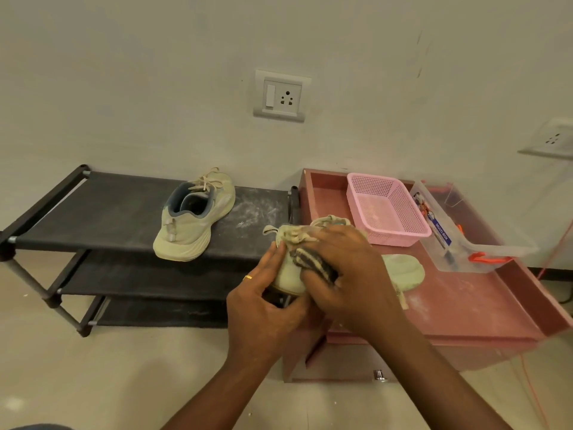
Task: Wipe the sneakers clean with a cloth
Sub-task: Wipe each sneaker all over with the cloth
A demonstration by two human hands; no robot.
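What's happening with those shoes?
Someone is cleaning a pair of sneakers. The left hand holds one sneaker by its heel, near the pink cabinet. The right hand presses a dark striped cloth against its side. The other sneaker sits on the top shelf of the black shoe rack.

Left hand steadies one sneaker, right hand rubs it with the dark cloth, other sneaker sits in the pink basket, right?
No: the head view shows the other sneaker on the top shelf of the black rack, not in the pink basket. The rest holds.
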